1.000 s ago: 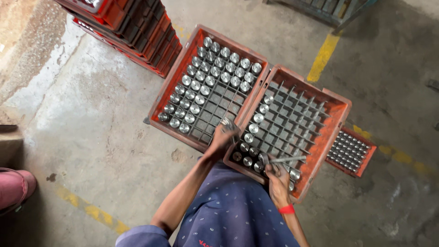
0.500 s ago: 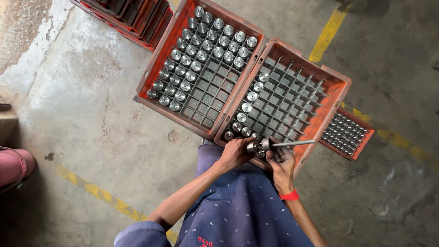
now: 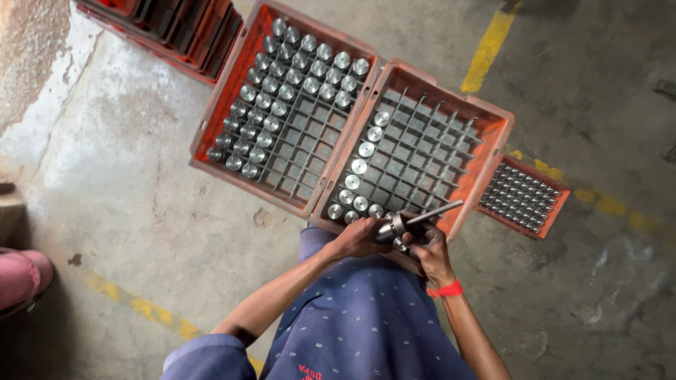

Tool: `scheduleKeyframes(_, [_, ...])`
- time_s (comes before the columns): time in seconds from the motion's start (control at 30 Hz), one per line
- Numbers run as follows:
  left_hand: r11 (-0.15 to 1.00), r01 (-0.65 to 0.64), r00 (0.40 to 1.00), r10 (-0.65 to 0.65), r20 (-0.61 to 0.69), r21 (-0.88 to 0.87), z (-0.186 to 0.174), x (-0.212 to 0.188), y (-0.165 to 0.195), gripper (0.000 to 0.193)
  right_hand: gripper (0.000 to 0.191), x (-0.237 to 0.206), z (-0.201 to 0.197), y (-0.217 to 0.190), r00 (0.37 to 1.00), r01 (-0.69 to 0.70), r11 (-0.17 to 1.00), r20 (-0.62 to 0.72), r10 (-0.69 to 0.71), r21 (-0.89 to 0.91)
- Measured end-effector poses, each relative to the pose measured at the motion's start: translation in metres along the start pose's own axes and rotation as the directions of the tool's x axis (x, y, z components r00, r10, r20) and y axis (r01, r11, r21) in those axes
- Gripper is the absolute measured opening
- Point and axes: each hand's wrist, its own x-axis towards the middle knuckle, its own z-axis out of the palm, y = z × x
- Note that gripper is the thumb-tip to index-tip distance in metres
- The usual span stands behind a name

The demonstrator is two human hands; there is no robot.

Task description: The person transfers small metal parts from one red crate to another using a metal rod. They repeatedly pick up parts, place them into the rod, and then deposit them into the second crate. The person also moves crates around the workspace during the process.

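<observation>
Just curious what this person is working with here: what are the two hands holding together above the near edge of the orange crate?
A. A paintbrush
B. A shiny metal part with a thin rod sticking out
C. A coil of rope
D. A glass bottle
B: both the left hand and the right hand hold a shiny metal part whose thin rod points right, over the near rim of the orange crate.

Shiny metal cyls (image 3: 282, 91) — matt plastic crate (image 3: 224, 95)
</observation>
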Motion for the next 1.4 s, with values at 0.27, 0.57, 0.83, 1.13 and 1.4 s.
scheduleKeyframes(0.27, [0.978,0.030,1.000,-0.028,-0.012,0.207,-0.047,0.074,-0.006,0.057,0.052,0.017,-0.046,0.042,0.911,0.289,0.877,-0.393,-0.129,0.384])
scheduleKeyframes(0.57, [0.424,0.027,0.801,0.533,-0.274,0.905,-0.149,0.184,0.016,0.055,0.047,0.005,-0.068,0.064,0.861,0.287,0.879,-0.505,-0.063,0.380])
scheduleKeyframes(0.83, [0.885,0.009,0.790,0.280,-0.546,0.466,-0.160,0.141,-0.011,0.040,0.050,-0.006,-0.030,0.056,0.879,0.203,0.905,-0.477,0.000,0.373])
scheduleKeyframes(1.13, [0.713,0.227,0.708,0.348,-0.615,0.664,-0.210,0.143,-0.042,0.050,0.050,-0.006,0.008,0.053,0.876,0.110,0.927,-0.477,0.080,0.357])
scheduleKeyframes(1.4, [0.985,-0.173,0.664,0.118,-0.738,0.002,-0.216,0.086,-0.031,0.052,0.047,-0.016,0.018,0.073,0.875,0.108,0.935,-0.479,0.072,0.338])
